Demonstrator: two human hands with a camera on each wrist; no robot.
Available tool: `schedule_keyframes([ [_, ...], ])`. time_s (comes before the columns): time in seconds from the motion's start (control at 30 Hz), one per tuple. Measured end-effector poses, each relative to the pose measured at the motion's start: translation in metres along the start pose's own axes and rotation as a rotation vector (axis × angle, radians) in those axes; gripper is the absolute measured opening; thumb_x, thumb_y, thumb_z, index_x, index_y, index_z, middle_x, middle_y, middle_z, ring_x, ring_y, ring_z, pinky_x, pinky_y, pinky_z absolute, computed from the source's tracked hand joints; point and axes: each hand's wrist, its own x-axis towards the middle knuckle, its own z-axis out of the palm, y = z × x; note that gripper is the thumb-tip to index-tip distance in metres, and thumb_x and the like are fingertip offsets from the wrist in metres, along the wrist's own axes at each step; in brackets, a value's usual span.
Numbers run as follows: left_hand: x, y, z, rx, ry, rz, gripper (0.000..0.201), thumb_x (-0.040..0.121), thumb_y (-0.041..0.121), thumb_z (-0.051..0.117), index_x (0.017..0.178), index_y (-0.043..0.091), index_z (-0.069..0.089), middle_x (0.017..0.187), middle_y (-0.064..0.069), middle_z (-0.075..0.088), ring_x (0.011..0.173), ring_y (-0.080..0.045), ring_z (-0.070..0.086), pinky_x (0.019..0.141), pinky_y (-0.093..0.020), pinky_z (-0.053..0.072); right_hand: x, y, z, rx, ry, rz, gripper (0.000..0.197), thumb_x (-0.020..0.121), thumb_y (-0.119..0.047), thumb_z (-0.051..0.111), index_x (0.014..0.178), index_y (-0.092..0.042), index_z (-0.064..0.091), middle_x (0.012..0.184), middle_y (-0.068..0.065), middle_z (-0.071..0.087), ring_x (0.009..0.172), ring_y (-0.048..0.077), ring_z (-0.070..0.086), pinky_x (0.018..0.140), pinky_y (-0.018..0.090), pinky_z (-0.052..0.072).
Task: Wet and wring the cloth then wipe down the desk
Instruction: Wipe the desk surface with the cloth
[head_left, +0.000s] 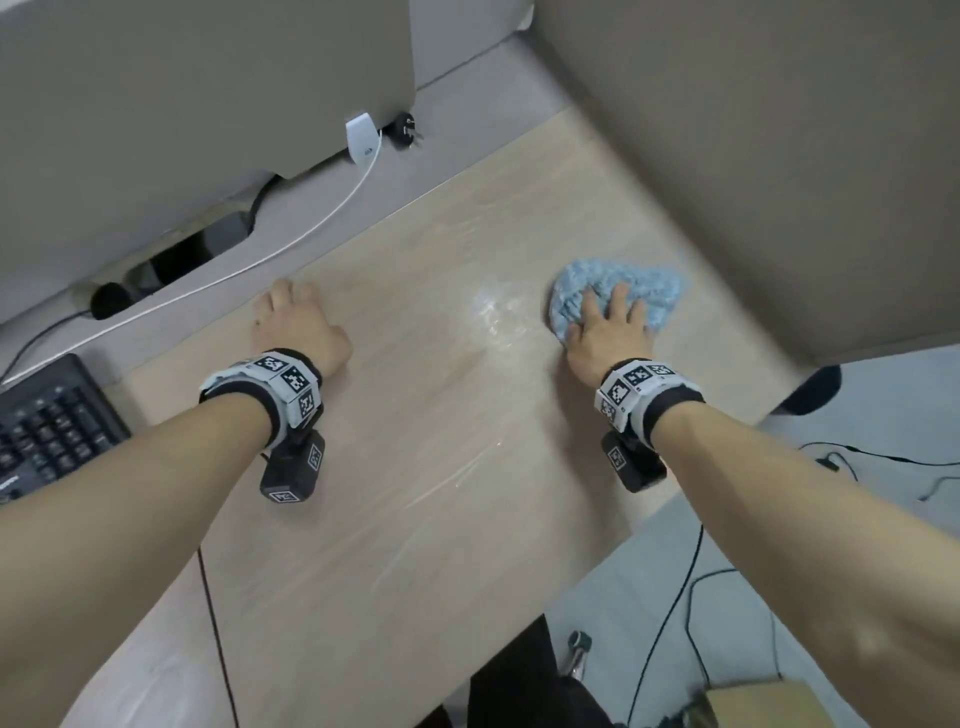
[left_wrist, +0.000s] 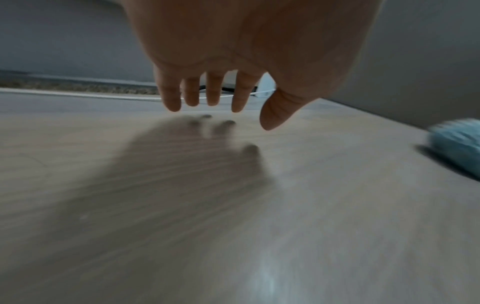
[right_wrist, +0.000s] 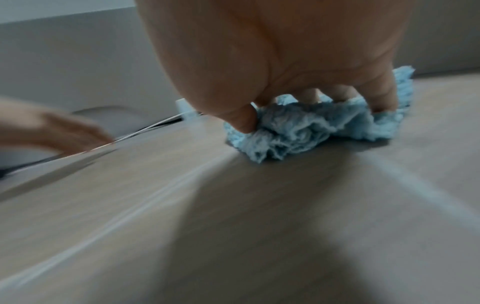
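We are in the wiping step: our right hand (head_left: 605, 332) presses the bunched blue cloth (head_left: 618, 291) onto the wooden surface (head_left: 415, 467) near its far right corner, fingers (right_wrist: 384, 94) curled into its folds, wet streaks shining beside it. Our left hand (head_left: 298, 325) hovers just above the surface, fingers spread and empty. Next, we judge, the cloth must sweep towards the dry left side.
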Motion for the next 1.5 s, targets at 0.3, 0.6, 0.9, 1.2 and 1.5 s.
schedule_keyframes([
  [0.3,-0.032,0.007,0.016,0.053,-0.143,0.120,0.063,0.082,0.017,0.053,0.144,0.021,0.038,0.159,-0.010,0.021,0.142,-0.035,0.022,0.113,-0.042,0.030,-0.047,-0.003,0.042,-0.110,0.017,-0.307,0.062,0.100,-0.047,0.026,0.156,-0.030,0.006,0.164,0.007,-0.010,0.150,0.036,-0.005,0.120,0.054,0.007],
  [0.6,-0.041,0.005,0.019,0.109,-0.130,0.130,0.074,0.079,0.013,0.056,0.147,0.027,0.031,0.162,-0.003,0.015,0.146,-0.030,0.015,0.114,-0.041,0.027,-0.007,-0.037,0.021,-0.073,0.027,-0.145,0.067,0.099,-0.042,0.029,0.156,-0.019,0.000,0.162,0.019,-0.013,0.147,0.046,-0.008,0.117,0.061,0.006],
  [0.9,-0.042,0.027,0.016,0.038,-0.083,0.031,0.055,0.080,0.009,0.050,0.134,0.017,0.049,0.146,-0.007,0.037,0.136,-0.032,0.029,0.109,-0.042,0.034,-0.040,0.031,0.038,-0.092,-0.001,-0.211,0.065,0.100,-0.046,0.024,0.156,-0.020,0.002,0.162,0.017,-0.012,0.148,0.043,-0.007,0.119,0.056,0.007],
  [1.2,-0.039,0.025,0.023,0.076,-0.057,0.035,0.053,0.076,0.010,0.052,0.129,0.016,0.050,0.134,-0.008,0.044,0.129,-0.033,0.036,0.105,-0.042,0.038,0.028,0.027,-0.003,-0.070,0.051,-0.151,0.065,0.099,-0.042,0.030,0.156,-0.022,0.007,0.164,0.014,-0.002,0.150,0.038,0.002,0.119,0.053,0.013],
  [1.5,-0.041,0.022,0.024,0.105,-0.084,0.055,0.060,0.073,0.012,0.051,0.132,0.017,0.044,0.145,-0.008,0.035,0.135,-0.032,0.028,0.108,-0.042,0.036,-0.063,0.046,0.040,-0.122,-0.010,-0.198,0.062,0.101,-0.041,0.026,0.156,-0.018,0.009,0.164,0.011,0.000,0.150,0.036,0.002,0.120,0.053,0.013],
])
